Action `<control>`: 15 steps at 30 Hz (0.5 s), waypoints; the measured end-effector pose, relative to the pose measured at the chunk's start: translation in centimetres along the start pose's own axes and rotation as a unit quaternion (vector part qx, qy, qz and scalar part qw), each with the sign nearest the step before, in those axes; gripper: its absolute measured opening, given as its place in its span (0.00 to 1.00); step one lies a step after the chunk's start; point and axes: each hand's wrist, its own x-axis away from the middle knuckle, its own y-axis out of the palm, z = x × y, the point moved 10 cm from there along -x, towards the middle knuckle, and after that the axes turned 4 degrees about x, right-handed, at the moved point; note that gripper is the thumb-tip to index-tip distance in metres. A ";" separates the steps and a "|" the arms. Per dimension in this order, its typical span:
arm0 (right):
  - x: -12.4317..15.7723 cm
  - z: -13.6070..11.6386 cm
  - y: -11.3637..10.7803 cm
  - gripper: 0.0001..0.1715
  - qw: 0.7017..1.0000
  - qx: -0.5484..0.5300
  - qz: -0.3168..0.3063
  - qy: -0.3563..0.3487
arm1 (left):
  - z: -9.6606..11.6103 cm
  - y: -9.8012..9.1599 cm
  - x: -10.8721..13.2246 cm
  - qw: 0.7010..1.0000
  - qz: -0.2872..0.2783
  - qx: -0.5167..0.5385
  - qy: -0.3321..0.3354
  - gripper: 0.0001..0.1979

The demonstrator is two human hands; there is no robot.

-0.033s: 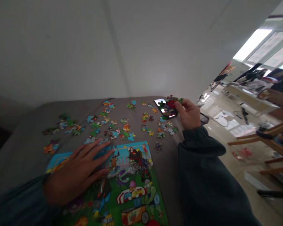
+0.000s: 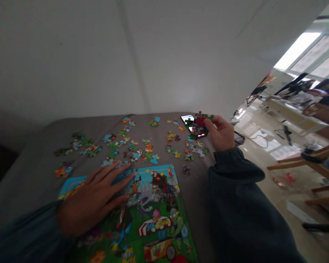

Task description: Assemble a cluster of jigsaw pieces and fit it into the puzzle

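Barely anything moved since a moment ago: left hand point(image 2: 94, 201) still flat, fingers spread, on the assembled puzzle point(image 2: 153, 215). Right hand point(image 2: 221, 134) stays pinched on a clump of joined pieces point(image 2: 201, 122) over the phone point(image 2: 190, 124) at the surface's far right edge.

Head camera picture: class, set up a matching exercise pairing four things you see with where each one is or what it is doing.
Things:
1. left hand
2. right hand
3. phone
4. loose pieces

Places:
A. scattered over the grey table
B. flat on the assembled puzzle
C. pinching a cluster of joined pieces
D. lit, at the table's far edge

Pairs: 1-B, 2-C, 3-D, 4-A
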 end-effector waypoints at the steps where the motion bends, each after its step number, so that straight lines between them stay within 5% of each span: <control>1: 0.2 -0.2 0.3 0.17 1.000 0.000 -0.005 0.000 | 0.1 -0.2 0.0 1.000 0.000 0.002 -0.004 0.27; 10: 1.4 -1.4 1.6 0.12 0.999 0.020 -0.034 -0.035 | 0.2 0.2 -0.7 0.992 -0.079 0.026 -0.093 0.25; 15: 1.9 -1.4 2.2 0.09 0.998 0.029 -0.047 -0.040 | -0.5 0.1 -0.9 0.992 -0.065 0.039 -0.103 0.24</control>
